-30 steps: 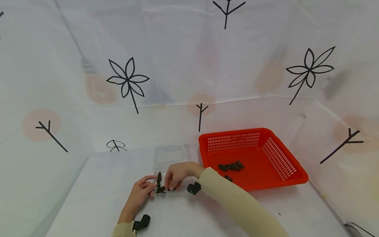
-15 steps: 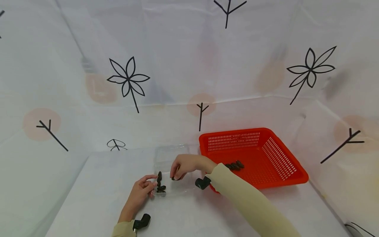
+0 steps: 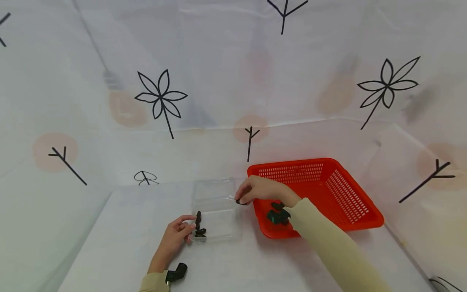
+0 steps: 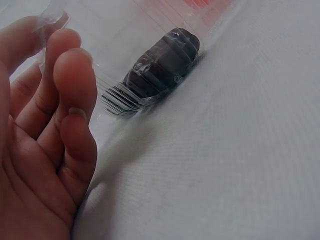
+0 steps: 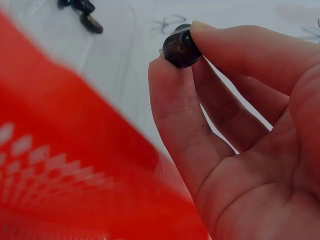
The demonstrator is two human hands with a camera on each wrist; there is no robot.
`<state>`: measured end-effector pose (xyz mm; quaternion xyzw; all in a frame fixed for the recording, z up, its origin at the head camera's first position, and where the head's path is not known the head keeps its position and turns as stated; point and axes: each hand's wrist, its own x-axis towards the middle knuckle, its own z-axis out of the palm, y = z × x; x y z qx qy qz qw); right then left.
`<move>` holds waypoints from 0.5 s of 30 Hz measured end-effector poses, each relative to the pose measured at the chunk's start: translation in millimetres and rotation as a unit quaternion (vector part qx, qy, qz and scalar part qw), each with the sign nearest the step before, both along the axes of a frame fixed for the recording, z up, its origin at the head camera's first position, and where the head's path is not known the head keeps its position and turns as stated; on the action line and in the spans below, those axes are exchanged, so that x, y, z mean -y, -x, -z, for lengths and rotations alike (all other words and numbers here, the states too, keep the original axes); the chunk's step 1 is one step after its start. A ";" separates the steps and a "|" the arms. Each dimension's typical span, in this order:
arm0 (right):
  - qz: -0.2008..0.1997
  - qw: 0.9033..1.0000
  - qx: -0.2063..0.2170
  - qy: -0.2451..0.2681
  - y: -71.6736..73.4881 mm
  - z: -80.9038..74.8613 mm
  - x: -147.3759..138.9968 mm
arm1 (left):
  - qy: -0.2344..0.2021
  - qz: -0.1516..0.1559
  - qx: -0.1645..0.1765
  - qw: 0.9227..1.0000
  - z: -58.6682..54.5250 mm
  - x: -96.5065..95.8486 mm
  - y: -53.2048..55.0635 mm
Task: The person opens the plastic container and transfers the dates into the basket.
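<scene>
A clear hinged plastic box (image 3: pixel 220 226) lies with its lid (image 3: pixel 213 190) folded back. Several dark, glossy, date-like pieces (image 3: pixel 198 219) sit along its left wall; one date-like piece (image 4: pixel 162 65) shows through the plastic in the left wrist view. My left hand (image 3: pixel 175 237) pinches the box's left edge between thumb and fingers. Between thumb and index fingertip, my right hand (image 3: pixel 268 189) pinches another date-like piece (image 5: pixel 181 47), held up at the left rim of the red basket (image 3: pixel 359 200), to the right of the box.
More date-like pieces (image 3: pixel 278 206) lie in the basket, partly hidden by the right wrist's black camera (image 3: pixel 279 217) and sleeve. A patterned white sheet (image 3: pixel 219 97) hangs behind the white tabletop (image 3: pixel 120 227).
My right hand has lifted a date-like piece from inside the box and carried it up and rightward to the basket's rim. My left hand stays at the box's edge.
</scene>
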<state>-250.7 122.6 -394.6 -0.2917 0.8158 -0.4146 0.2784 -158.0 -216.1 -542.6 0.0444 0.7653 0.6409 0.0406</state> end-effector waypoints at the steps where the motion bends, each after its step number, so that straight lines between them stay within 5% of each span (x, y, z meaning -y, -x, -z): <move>1: 0.011 1.000 -0.011 -0.007 0.9 0.5 -8.2 | 0.000 0.000 0.000 1.000 0.2 -0.2 0.1; 5: 0.057 0.998 -0.025 -0.019 3.7 5.0 -39.8 | 0.006 -0.001 0.000 1.000 0.2 -0.4 0.9; 15: 0.109 0.993 0.034 -0.005 6.4 29.3 -95.7 | -0.001 -0.005 0.005 1.000 0.5 0.1 0.4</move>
